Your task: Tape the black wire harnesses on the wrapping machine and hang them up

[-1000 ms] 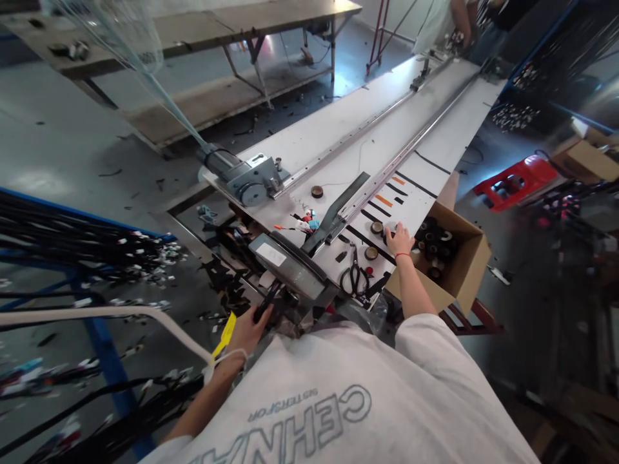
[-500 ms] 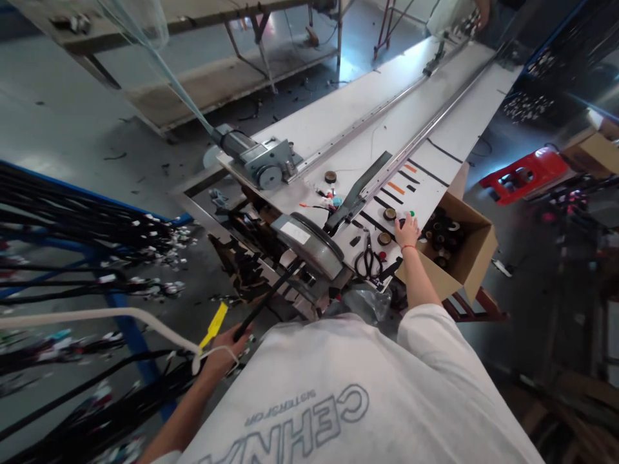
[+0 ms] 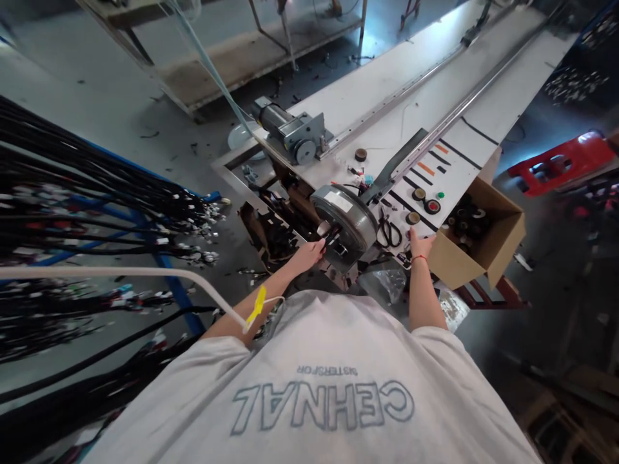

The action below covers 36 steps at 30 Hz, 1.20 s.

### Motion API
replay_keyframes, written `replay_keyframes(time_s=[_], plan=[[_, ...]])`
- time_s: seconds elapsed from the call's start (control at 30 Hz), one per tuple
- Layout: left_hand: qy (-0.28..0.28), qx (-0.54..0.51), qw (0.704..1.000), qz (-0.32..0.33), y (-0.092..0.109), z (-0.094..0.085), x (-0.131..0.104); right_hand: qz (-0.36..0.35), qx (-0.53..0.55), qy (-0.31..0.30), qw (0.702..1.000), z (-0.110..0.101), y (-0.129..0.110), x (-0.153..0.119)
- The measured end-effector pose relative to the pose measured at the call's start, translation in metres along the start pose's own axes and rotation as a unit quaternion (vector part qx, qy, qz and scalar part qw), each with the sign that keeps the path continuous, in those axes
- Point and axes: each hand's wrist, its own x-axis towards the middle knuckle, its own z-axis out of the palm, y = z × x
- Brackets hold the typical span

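My left hand (image 3: 310,254) is closed around the end of a black cable bundle (image 3: 331,236), at the front of a round grey machine housing (image 3: 349,212). My right hand (image 3: 422,245) rests at the near edge of the white table, its thumb apart from the fingers and nothing visible in it. Just beyond its thumb lies a brown tape roll (image 3: 412,218). A black tape roll with a red core (image 3: 432,206), another tape roll (image 3: 419,194) and a small green object (image 3: 440,194) lie farther up. Black-handled scissors (image 3: 388,232) sit between the housing and my right hand.
A cardboard box (image 3: 503,248) of tape rolls stands right of the table. Metal rails (image 3: 464,103) run along the tabletop, with a motor unit (image 3: 294,132) at the left. Black cable bundles (image 3: 97,174) hang on a blue rack. A pale hose (image 3: 203,283) crosses my left arm.
My left hand has moved up and right to the machine housing with the black cable bundle. My right hand has drawn back from the red-cored tape roll towards the table edge. The view has shifted.
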Motion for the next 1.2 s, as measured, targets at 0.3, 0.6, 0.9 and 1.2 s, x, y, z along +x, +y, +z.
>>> replay_keyframes(time_s=[0.3, 0.6, 0.9, 1.2], plan=[[0.037, 0.128, 0.990, 0.051, -0.018, -0.016, -0.038, 0.096, 0.084, 0.024, 0.992, 0.009, 0.006, -0.013], [0.064, 0.165, 0.982, 0.068, -0.027, -0.013, -0.040, 0.091, 0.150, 0.051, 0.983, 0.012, 0.010, -0.009], [0.070, 0.160, 0.981, 0.089, -0.032, -0.012, -0.040, 0.073, 0.165, 0.060, 0.982, 0.016, 0.015, -0.006], [-0.004, -0.014, 0.999, 0.041, -0.096, -0.020, -0.060, 0.071, 0.165, 0.053, 0.982, 0.016, 0.016, -0.004]])
